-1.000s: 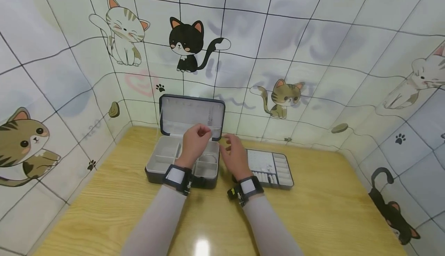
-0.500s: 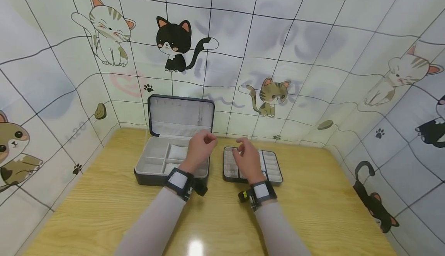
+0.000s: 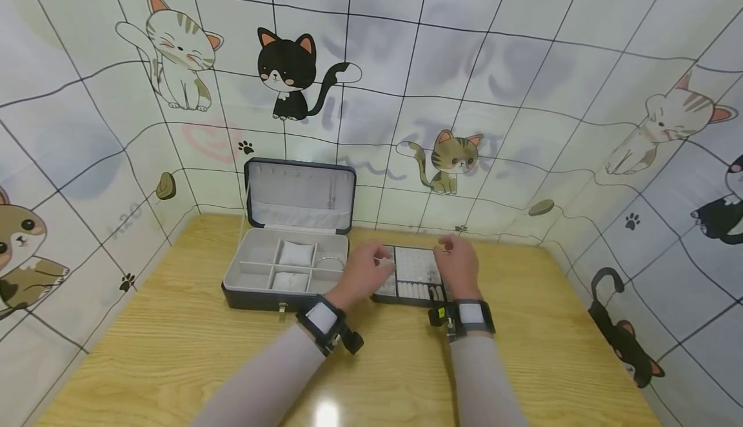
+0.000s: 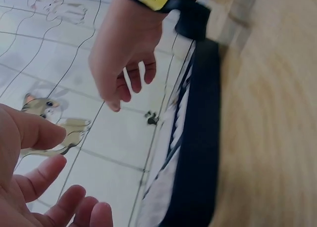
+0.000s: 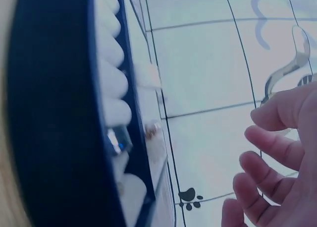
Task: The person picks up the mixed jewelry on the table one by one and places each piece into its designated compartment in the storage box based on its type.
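Observation:
My left hand (image 3: 364, 275) hovers over the left part of the jewelry tray (image 3: 400, 299). Its fingers are loosely bent and hold nothing visible; in the left wrist view the thumb and fingers (image 4: 49, 180) stand apart. Over the tray's right part is my right hand (image 3: 460, 267), its relaxed fingers (image 5: 262, 175) also without a visible thing, hiding the tray's right-hand slots. White ring rolls (image 5: 113, 78) line the tray's front, with a blue-stoned ring (image 5: 119, 140) among them. Small earrings dot the pale panel (image 3: 413, 262) behind.
Left of the tray stands an open dark jewelry box (image 3: 255, 299) with a raised lid (image 3: 293, 198). A necklace (image 3: 333, 191) hangs inside the lid. White cushions (image 3: 297, 253) and a bracelet (image 3: 329, 258) lie in its compartments. A cat-patterned wall cloth (image 3: 371, 124) borders the wooden table (image 3: 522, 349).
The left hand has moved right, from over the box to the tray's left side. The right hand has also shifted right. The view turned right, then steadied.

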A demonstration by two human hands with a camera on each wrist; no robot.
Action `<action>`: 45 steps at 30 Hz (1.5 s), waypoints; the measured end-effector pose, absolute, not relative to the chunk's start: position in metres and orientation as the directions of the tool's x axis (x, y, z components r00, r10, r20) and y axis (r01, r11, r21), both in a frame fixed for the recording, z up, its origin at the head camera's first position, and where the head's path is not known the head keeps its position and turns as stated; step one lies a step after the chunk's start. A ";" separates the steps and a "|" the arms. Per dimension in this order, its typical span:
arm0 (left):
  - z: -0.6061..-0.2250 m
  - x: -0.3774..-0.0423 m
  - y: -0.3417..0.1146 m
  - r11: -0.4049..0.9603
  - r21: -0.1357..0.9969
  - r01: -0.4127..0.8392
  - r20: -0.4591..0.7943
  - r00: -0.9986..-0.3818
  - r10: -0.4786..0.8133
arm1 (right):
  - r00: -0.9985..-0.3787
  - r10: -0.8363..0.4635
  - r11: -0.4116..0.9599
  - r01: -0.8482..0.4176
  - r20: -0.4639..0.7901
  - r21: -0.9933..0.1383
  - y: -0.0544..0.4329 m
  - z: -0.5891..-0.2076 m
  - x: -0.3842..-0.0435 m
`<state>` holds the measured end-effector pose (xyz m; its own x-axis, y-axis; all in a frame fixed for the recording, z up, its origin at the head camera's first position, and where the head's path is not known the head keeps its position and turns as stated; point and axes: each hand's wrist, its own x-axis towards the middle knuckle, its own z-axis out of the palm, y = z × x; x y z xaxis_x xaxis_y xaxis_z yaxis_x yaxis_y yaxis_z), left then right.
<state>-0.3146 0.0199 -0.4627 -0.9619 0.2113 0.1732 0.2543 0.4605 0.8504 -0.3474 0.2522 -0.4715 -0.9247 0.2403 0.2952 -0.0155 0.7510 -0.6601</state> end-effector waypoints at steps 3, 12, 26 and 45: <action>-0.466 -0.310 0.027 0.449 0.859 0.247 0.167 -0.963 0.210 | -0.921 0.274 0.748 0.023 0.277 -0.663 0.260 -0.471 -0.346; -0.478 -0.301 0.043 0.478 0.856 0.197 0.183 -0.980 0.076 | -0.916 0.324 0.742 0.092 0.234 -0.664 0.267 -0.469 -0.341; -0.487 -0.301 0.046 0.493 0.868 0.066 0.075 -0.997 0.002 | -0.940 0.340 0.716 0.270 -0.016 -0.644 0.279 -0.476 -0.336; -0.500 -0.303 0.049 0.601 0.799 -0.024 -0.013 -1.000 -0.023 | -0.940 0.321 0.785 0.333 -0.116 -0.523 0.288 -0.479 -0.331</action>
